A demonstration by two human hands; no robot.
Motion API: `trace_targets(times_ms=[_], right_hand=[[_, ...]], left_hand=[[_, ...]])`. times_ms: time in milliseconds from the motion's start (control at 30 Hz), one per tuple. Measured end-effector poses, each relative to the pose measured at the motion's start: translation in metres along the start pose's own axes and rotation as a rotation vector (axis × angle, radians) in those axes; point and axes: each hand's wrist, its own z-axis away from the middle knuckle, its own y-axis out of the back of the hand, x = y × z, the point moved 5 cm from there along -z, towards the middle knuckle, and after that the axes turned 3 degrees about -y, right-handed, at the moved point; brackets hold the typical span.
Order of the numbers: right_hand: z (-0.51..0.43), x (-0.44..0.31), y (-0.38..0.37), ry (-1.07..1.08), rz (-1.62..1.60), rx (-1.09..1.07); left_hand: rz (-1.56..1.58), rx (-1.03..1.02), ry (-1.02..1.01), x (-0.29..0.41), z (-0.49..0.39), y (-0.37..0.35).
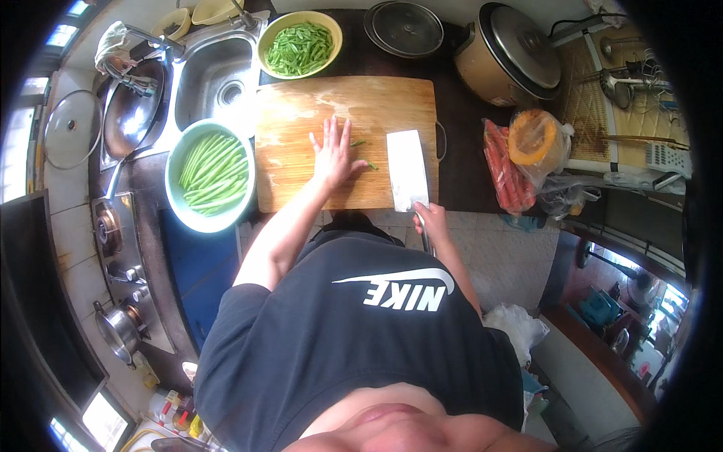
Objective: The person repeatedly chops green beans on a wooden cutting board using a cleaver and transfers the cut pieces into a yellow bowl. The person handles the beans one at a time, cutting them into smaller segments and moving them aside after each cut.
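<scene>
My left hand lies over the wooden cutting board with its fingers spread and nothing in its grip. Beside its thumb are small green bean pieces. In my right hand is the handle of a cleaver, whose broad blade rests flat over the board's right side. A pale green basin of long whole green beans stands left of the board. Behind the board, a yellow bowl holds cut green beans.
At the left are a steel sink, a wok and a gas stove with a pot. A rice cooker stands back right. Red packaged sausages and a bagged piece of pumpkin lie to the right.
</scene>
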Motion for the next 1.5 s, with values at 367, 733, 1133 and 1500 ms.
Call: trace_targets(times_ms=[367,733,1133,1500], right_hand=[[-0.021,0.006,-0.034,0.005,-0.013,-0.095],[-0.025,-0.009,-0.093,-0.025,0.032,-0.239],[-0.06,-0.192,-0.15,0.242,-0.011,-0.321],[-0.081,-0.239,-0.147,0.23,-0.028,-0.207]], left_hand=[[0.221,0.264,0.214,-0.027,0.066,-0.015],[0.497,0.402,0.161,0.029,0.018,-0.032],[0.369,0.57,-0.091,-0.016,-0.115,0.104],[0.543,0.382,0.32,-0.139,-0.217,0.121]])
